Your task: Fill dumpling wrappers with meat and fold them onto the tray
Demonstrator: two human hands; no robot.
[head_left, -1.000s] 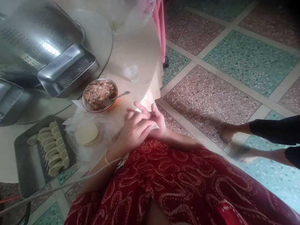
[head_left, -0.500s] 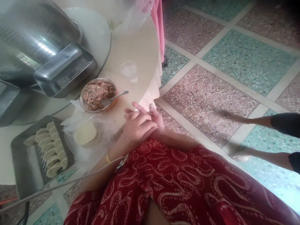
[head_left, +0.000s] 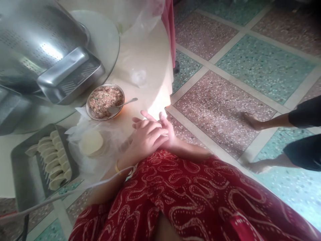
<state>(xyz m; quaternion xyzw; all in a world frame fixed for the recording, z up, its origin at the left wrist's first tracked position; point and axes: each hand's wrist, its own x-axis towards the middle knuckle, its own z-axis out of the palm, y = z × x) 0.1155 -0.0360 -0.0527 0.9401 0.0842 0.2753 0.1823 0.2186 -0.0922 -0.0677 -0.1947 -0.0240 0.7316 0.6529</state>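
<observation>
One round, pale-rimmed bowl (head_left: 117, 112) of pinkish mince (head_left: 101, 100), and near it my left hand (head_left: 148, 136) covers my right hand (head_left: 168, 130), can't tell if fingers are clamped.

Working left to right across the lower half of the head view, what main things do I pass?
Metal tray holding dumplings → stack of round wrappers → left hand → another person's bare feet. The right hand is left out, since the left partly covers it.
</observation>
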